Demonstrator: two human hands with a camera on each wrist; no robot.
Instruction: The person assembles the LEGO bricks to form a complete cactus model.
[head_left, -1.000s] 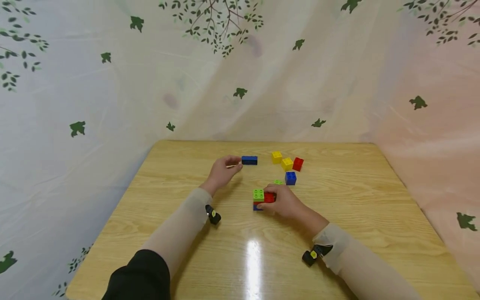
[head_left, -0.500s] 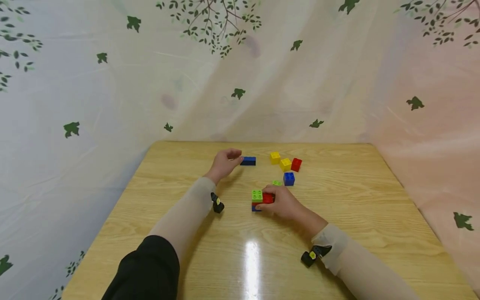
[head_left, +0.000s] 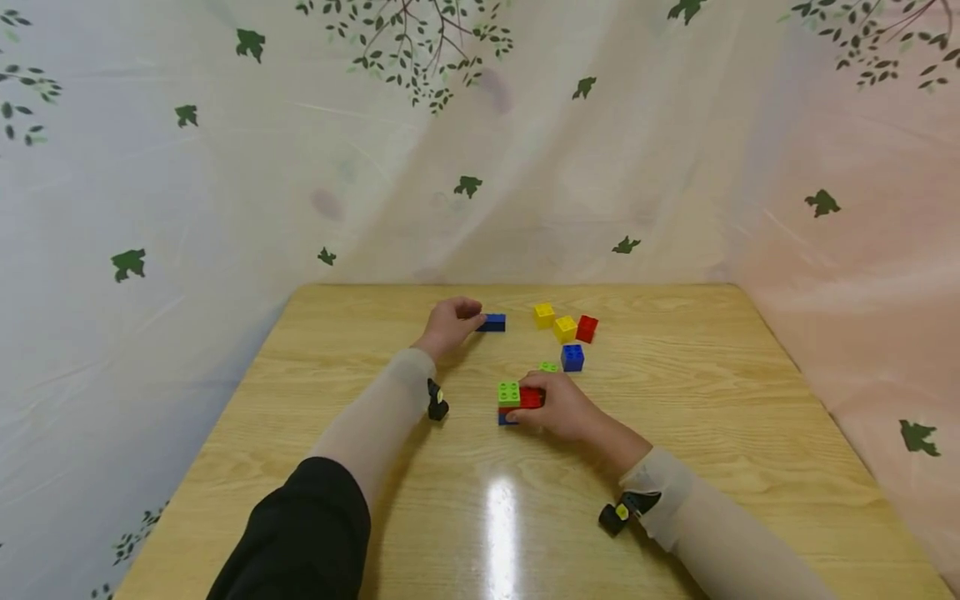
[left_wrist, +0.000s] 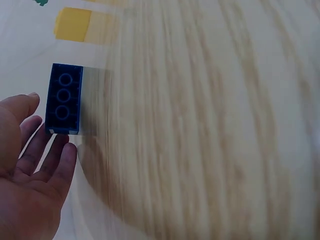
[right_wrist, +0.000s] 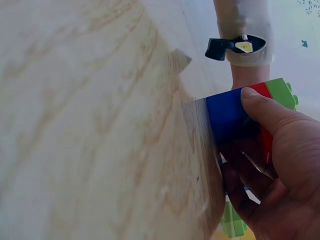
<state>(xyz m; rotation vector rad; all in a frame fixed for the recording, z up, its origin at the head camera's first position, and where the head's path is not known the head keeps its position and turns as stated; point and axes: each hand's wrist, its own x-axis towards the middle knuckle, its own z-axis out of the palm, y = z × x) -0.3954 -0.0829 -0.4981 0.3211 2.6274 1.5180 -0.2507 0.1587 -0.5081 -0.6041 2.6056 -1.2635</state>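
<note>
While the right hand grips a brick stack at the near middle of the wooden table, the left hand is reaching to the left end of a long blue brick farther back. The fingers of the left hand are loosely bent, with the thumb standing apart from them; whether a fingertip touches the brick, one cannot tell. This brick lies on its side, and its hollow underside with three round tubes is facing the left wrist camera.

The right thumb presses on the stack from the near side, and the other fingers curl behind it. The stack has blue at the bottom, red in the middle and a green brick on top, at its left end – red studs show beside the green. Behind the right hand, a second green brick is partly hidden, near a small blue brick. Farther back are two yellow bricks and, just beside the nearer one, a red brick.
</note>
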